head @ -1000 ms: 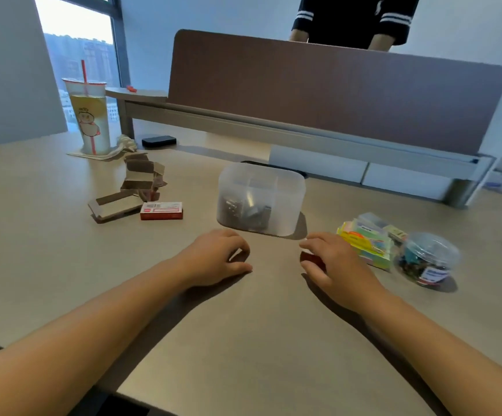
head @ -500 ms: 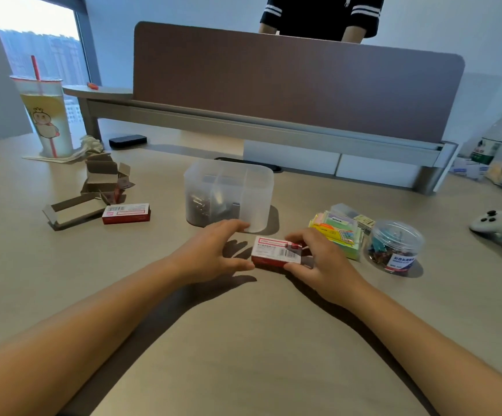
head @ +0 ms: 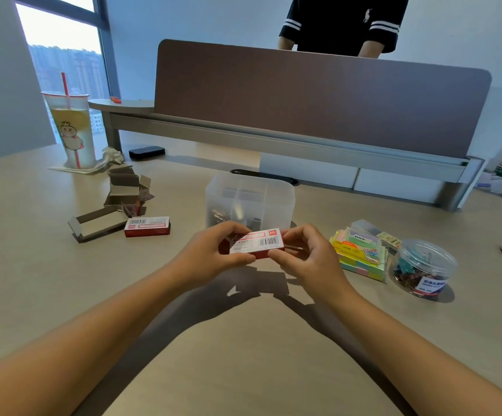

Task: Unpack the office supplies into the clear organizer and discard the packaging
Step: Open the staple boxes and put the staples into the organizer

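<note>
At the centre of the frame, above the table (head: 63, 295), both hands hold one small red and white box (head: 257, 243) in the air. The left hand (head: 210, 255) grips its left end with curled fingers on the far side and the thumb on the near edge; the right hand (head: 306, 256) pinches its right end in the same way. The long axis of the box runs left to right across the frame, with the right end a little higher, and the white label face with a barcode is turned up toward the camera. Its shadow falls on the table just below. Directly behind the box stands the clear organizer (head: 249, 202), with inner dividers and some dark small items at the bottom of its compartments. To the right of the hands lies a pack of coloured sticky notes (head: 360, 255), and just beside it, further right, a round clear jar of coloured clips (head: 424, 270). At the middle left of the frame a second red box (head: 147, 226) lies flat, its long axis also left to right, touching a pile of opened cardboard packaging (head: 114, 202). Further back, in the upper left, stands a plastic cup with a red straw (head: 71, 130). Behind the brown desk divider (head: 318, 97) a person in a dark shirt (head: 342, 22) stands.
</note>
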